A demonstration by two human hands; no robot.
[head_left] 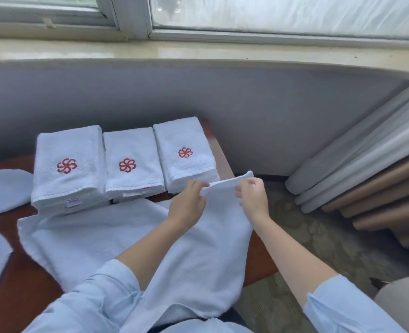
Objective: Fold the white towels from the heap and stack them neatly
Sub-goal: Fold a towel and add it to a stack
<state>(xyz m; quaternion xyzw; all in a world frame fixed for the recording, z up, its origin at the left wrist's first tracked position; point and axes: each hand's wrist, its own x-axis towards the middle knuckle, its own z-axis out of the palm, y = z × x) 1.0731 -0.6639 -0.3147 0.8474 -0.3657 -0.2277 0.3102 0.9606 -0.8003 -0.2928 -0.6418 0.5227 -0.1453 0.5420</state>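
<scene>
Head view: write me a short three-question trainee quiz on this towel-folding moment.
1. True or false: the left hand and the right hand both pinch the top edge of the unfolded towel.
2. How many folded stacks stand on the table?
3. The logos on the stacks are: A green, B red, C black.
Key: 1 true; 2 three; 3 B.

Three folded stacks are sitting side by side at the tabletop's back. Open towel is lying before them, loose towels lying left, curtain hanging right, windowsill running behind.
</scene>
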